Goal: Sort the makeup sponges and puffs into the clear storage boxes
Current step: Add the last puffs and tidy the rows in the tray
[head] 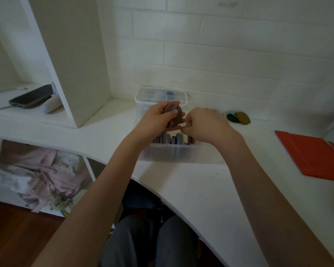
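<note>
On the counter (181, 180), just past your hands, two clear boxes stand one behind the other.

Progress: the near box (172, 153) is open and already carries a row of puffs stood on edge. At least six edges show; your hands hide the rest, so the count is a minimum. The far box (161, 97) has its lid on, with grey-blue pieces dimly visible inside; number not readable.

Hands: your left hand (158, 117) grips a small stack of brown-mauve puffs (175, 113) above the near box, about two or three, edges blurred. Your right hand (206, 124) has its fingers curled, pinching at the stack's lower edge; whether it holds a puff, I cannot tell.

Left to do: two loose sponges, one green (232, 117) and one olive (243, 117), lie touching at the right, well apart from both boxes. Judgement: mostly done.
</note>
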`<state>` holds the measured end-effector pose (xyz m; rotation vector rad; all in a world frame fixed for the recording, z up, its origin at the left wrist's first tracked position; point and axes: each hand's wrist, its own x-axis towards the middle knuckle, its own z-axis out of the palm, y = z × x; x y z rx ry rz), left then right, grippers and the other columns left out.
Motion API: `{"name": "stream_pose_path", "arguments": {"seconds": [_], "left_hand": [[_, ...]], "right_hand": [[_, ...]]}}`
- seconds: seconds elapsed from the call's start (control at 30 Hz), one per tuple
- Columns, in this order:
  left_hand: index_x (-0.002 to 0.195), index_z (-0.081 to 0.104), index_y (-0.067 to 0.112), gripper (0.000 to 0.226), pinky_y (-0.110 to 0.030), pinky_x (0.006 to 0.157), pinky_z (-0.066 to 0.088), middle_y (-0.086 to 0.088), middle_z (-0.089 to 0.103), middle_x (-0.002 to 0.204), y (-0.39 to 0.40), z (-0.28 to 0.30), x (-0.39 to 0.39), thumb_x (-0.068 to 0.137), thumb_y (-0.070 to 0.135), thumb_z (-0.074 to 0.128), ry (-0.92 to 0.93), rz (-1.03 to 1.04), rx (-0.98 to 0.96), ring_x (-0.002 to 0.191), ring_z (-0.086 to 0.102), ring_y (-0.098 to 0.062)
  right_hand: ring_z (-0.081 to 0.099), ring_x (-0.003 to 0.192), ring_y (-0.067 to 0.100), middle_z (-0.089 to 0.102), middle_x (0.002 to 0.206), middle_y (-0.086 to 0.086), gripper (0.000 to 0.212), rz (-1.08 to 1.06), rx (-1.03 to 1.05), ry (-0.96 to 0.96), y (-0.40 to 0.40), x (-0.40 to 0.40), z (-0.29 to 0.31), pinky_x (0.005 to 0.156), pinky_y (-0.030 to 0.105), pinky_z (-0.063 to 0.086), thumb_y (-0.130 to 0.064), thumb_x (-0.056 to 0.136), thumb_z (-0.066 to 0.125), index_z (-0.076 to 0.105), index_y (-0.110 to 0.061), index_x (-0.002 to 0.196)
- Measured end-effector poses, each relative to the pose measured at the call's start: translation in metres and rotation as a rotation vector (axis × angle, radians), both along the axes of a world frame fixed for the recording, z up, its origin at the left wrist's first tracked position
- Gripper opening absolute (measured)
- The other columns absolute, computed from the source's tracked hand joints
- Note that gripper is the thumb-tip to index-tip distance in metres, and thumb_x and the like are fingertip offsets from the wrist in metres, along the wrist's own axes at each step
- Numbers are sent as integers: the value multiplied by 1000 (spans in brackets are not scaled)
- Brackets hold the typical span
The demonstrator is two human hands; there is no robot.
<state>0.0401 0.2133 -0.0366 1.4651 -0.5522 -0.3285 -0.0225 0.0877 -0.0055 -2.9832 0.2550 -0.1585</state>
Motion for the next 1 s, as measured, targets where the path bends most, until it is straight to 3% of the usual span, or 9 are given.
{"name": "stream_pose_path", "arguments": {"seconds": [0.1,0.23,0.4,0.53,0.63,0.73,0.77,0.9,1.0], "left_hand": [[122,55,13,27,-30,80,58,-9,67,105,0,0,1,97,5,46,11,-4,5,95,69,-20],[124,54,11,29,-28,77,58,-6,66,104,0,1,0,97,4,46,11,2,0,96,68,-16],[127,54,12,32,-35,84,57,-12,65,114,0,0,1,97,5,47,-6,24,29,101,67,-22],[127,54,12,32,-34,83,57,-14,62,119,-1,-1,1,96,5,47,-1,36,31,103,65,-23],[126,54,12,30,-28,78,58,-8,67,107,0,0,0,97,5,46,-4,19,28,97,68,-17],[125,54,12,29,-24,74,58,-7,67,103,0,0,0,98,5,45,1,14,16,92,69,-13],[125,54,12,29,-25,75,58,-8,67,104,0,1,0,98,5,45,1,13,13,92,69,-14],[126,54,11,31,-28,77,58,-6,68,101,1,1,0,97,4,46,-5,15,9,88,70,-13],[126,53,12,31,-27,78,58,-9,68,104,2,1,-1,98,5,45,-12,2,16,92,70,-16]], "right_hand": [[61,68,20,70,82,5,31,14,153,120,-7,2,0,69,30,51,-35,94,51,68,-11,83],[59,55,15,70,94,7,31,40,218,166,-6,-2,6,61,23,45,-34,99,42,64,-13,101],[59,97,26,59,114,10,26,5,-58,141,5,2,-5,75,33,43,-23,98,40,49,-12,119],[58,104,29,57,121,17,40,59,-60,264,11,2,-6,76,33,41,-18,101,32,30,1,137],[56,106,28,57,121,14,34,104,14,323,7,-2,2,77,29,40,-13,101,32,47,-2,129],[50,66,14,56,89,1,20,105,173,296,-1,-7,6,54,22,40,-14,99,36,54,-14,108],[49,63,13,57,85,0,16,95,198,284,-1,-7,7,52,22,40,-14,97,40,55,-13,104],[57,79,18,66,95,7,21,100,95,162,-3,-1,6,70,26,46,-16,87,59,70,-10,104],[52,80,13,57,86,-5,22,120,140,201,-10,-4,10,71,24,38,-26,86,66,72,-19,106]]}}
